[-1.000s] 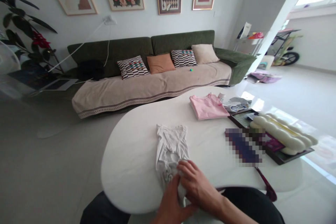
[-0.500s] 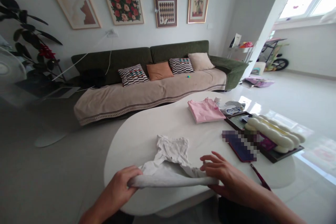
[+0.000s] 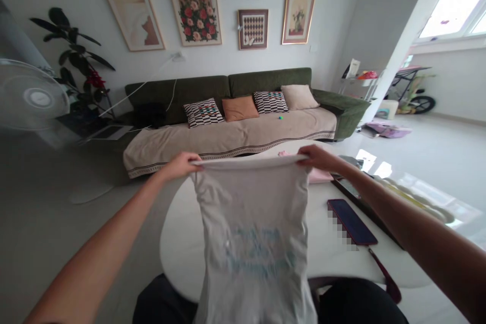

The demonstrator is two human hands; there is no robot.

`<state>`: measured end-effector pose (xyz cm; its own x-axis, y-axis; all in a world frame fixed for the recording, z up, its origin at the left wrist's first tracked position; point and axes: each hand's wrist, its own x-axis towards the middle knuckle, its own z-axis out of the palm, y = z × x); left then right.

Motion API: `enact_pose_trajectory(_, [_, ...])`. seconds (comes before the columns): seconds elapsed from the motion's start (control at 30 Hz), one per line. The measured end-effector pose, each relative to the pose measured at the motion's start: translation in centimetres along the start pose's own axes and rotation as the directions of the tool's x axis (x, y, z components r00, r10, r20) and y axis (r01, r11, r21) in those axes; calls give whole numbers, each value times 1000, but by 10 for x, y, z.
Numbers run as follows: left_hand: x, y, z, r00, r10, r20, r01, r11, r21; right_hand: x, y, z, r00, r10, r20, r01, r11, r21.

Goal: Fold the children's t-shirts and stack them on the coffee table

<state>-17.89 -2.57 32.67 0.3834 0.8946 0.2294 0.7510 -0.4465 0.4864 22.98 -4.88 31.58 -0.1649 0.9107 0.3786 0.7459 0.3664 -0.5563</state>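
I hold a white T-shirt (image 3: 252, 233) with a faint blue print up in front of me, hanging down over the white oval table (image 3: 178, 233). My left hand (image 3: 182, 164) pinches one corner of its top hem. My right hand (image 3: 317, 157) grips the other corner. The hem is stretched flat between both hands. The shirt hides much of the table behind it. A folded pink garment (image 3: 319, 176) shows partly behind my right hand.
A dark phone (image 3: 351, 214) with a strap lies on the table at the right, beside a dark tray (image 3: 351, 193). A green sofa (image 3: 243, 106) with cushions stands beyond. A fan (image 3: 32, 96) and a plant (image 3: 81, 76) are at the left.
Both hands took the shirt's hem off the table, spread apart and lifted it. The shirt now hangs open in the air. The camera tilted up.
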Motion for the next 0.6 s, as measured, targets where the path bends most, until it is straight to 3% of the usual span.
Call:
enact_pose_trajectory(0.1, [31,-6,-33,968,39,-248,-33,999,26,41,-8,-21,990,-52,-133,40,995,-86])
enact_pose_trajectory(0.17, [35,-5,-50,898,91,-431,-71,996,62,51,-14,-34,957,-112,-267,74,986,-149])
enact_pose_trajectory(0.2, [33,-5,-52,867,115,-484,-85,993,85,49,-15,-36,938,-152,-312,95,977,-191])
enact_pose_trajectory(0.27, [24,-6,-43,850,148,-505,-95,987,129,36,-8,-26,915,-225,-335,132,951,-280])
enact_pose_trajectory(0.37, [-2,-18,6,910,124,-396,-77,988,132,-4,23,19,939,-243,-243,151,927,-342])
enact_pose_trajectory(0.47, [-38,-40,83,974,45,-222,-34,998,54,-58,70,79,973,-180,-142,121,930,-346])
enact_pose_trajectory(0.53, [-67,-55,136,999,14,-28,-14,1000,7,-97,99,116,999,-37,-5,33,936,-352])
enact_pose_trajectory(0.6, [-94,-67,180,987,-2,160,6,1000,-22,-132,122,145,984,87,156,-26,934,-356])
